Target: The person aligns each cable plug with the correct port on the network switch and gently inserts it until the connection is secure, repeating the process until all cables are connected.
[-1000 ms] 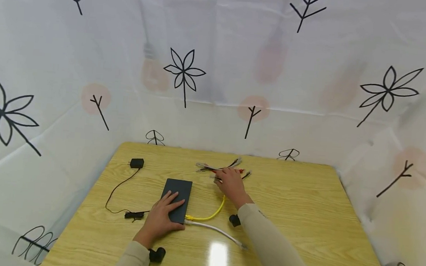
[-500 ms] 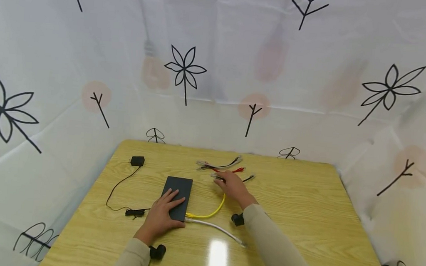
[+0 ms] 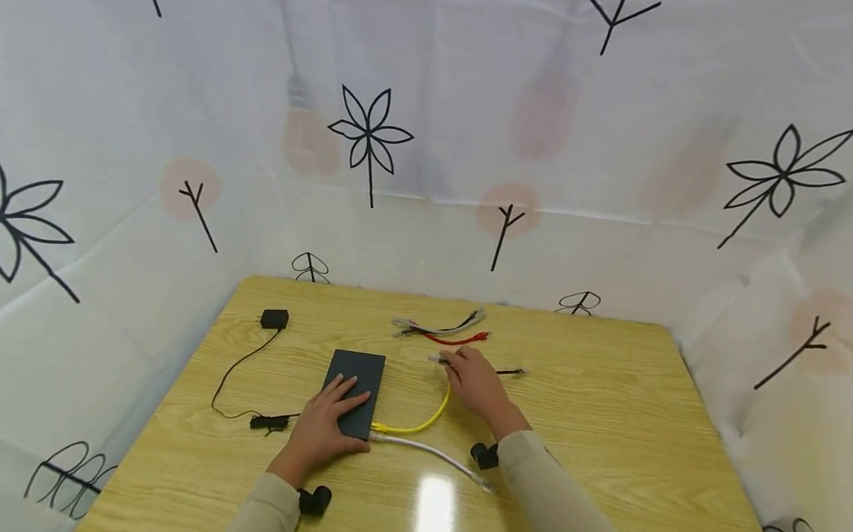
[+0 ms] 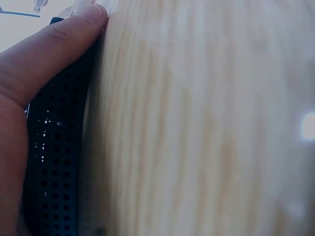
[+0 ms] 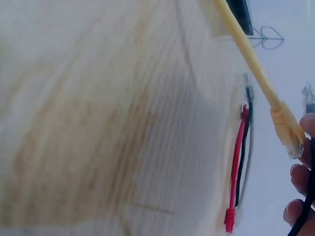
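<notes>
My left hand (image 3: 319, 433) rests with spread, straight fingers on a dark flat network switch (image 3: 360, 366). In the left wrist view the thumb (image 4: 54, 46) lies along the perforated side of the switch (image 4: 56, 147). A yellow network cable (image 3: 425, 425) and a white one (image 3: 434, 449) run from the switch's near right corner. My right hand (image 3: 480, 391) pinches a short black network cable (image 3: 512, 372), whose ends stick out on both sides. In the right wrist view, the yellow cable's free plug (image 5: 290, 132) hangs close to the fingertips; whether they touch it, I cannot tell.
Behind the right hand lie a red cable (image 3: 458, 340) and several grey and black cables (image 3: 440, 332). On the left sits a black power adapter (image 3: 274, 319), its thin cord (image 3: 223, 384) leading toward the switch. Patterned white cloth (image 3: 437, 133) surrounds the wooden table (image 3: 610, 414).
My right hand has drawn the black cable away from the cable pile, toward me and to the right. The left hand stays on the switch.
</notes>
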### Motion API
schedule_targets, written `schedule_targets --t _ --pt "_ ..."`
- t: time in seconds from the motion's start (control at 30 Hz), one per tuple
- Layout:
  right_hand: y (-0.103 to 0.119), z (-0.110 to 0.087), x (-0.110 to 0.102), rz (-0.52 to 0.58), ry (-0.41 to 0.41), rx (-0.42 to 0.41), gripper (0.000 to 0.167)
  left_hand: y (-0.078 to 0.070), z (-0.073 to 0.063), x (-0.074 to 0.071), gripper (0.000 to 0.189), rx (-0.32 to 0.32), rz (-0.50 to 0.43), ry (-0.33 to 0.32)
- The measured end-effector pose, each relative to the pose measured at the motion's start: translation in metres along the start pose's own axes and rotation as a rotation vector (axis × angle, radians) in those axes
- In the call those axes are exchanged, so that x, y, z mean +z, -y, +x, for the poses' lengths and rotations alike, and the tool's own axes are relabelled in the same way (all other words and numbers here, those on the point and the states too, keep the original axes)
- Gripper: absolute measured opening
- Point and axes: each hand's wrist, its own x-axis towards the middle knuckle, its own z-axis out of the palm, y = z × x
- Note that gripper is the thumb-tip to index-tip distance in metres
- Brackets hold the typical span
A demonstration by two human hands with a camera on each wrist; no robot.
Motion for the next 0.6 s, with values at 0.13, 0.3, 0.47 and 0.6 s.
schedule_targets --t 0.13,0.3,0.47,0.6 --pt "0.000 -0.007 0.002 -0.030 -0.072 0.000 0.030 0.001 0.001 0.001 0.088 0.001 0.001 -0.003" --pt "0.003 -0.018 0.002 0.000 -0.139 0.007 0.030 0.002 0.001 0.002 0.088 0.001 -0.004 -0.006" --pt "0.006 -0.025 0.003 0.064 -0.073 0.046 0.034 0.003 0.001 0.003 0.087 0.003 -0.001 -0.005" --pt "0.008 -0.026 0.005 0.099 -0.025 0.074 0.034 0.003 0.001 0.002 0.087 0.003 -0.003 -0.004"
